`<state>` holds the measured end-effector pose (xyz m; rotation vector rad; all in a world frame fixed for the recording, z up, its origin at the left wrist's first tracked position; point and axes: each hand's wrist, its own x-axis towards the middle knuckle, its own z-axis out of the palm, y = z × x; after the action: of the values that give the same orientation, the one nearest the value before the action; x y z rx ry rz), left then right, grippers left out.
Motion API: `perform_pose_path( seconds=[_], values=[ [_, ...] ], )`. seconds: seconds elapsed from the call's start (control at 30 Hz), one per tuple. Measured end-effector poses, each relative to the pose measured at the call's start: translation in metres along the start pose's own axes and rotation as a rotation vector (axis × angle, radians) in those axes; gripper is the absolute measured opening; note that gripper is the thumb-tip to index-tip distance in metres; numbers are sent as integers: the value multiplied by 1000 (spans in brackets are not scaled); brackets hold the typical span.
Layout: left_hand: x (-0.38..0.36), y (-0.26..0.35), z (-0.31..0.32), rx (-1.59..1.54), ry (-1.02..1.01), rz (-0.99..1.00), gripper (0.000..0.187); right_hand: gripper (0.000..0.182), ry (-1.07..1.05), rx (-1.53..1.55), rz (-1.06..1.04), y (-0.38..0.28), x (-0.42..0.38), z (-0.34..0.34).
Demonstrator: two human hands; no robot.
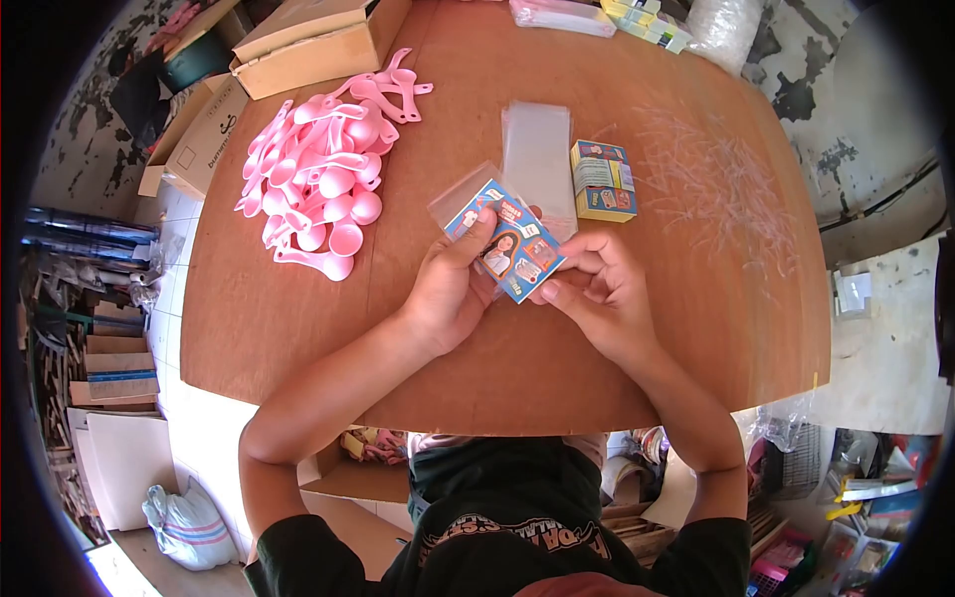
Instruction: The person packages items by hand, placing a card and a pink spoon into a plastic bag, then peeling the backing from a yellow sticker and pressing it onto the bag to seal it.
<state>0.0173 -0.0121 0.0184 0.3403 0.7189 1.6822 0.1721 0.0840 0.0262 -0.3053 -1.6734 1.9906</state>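
A printed blue card (pixel 507 241) and a clear plastic bag (pixel 460 197) are together between my hands, above the wooden table. My left hand (pixel 453 284) holds them from the left, its thumb on the card's face. At the card's lower right corner, my right hand (pixel 607 294) pinches the edge between thumb and fingers. Beyond my hands lies a stack of clear bags (pixel 537 149). Just right of that stack is a block of printed cards (pixel 604 181). Pink scoops (pixel 333 184) form a large pile on the left.
Thin clear strips (pixel 721 189) are scattered over the right of the table (pixel 448 383). A cardboard box (pixel 308 50) stands at the back left. Plastic packs (pixel 562 15) and a clear roll (pixel 724 30) sit at the far edge. An open box of pink items is below the near edge.
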Motion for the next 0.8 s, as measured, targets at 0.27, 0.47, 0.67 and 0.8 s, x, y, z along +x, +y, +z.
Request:
perform_pose_path(
  seconds=[0.27, 0.47, 0.67, 0.8],
  values=[
    [-12, -24, 3, 193, -27, -79, 38, 39, 131, -69, 20, 9, 0, 2],
    [-10, -14, 9, 131, -59, -5, 41, 39, 93, 17, 173, -5, -1, -2],
    [-6, -9, 5, 22, -1, 43, 45, 35, 63, 30, 232, -4, -2, 2],
    [-9, -15, 5, 47, -32, -39, 43, 33, 79, 27, 239, -1, -2, 4]
  ],
)
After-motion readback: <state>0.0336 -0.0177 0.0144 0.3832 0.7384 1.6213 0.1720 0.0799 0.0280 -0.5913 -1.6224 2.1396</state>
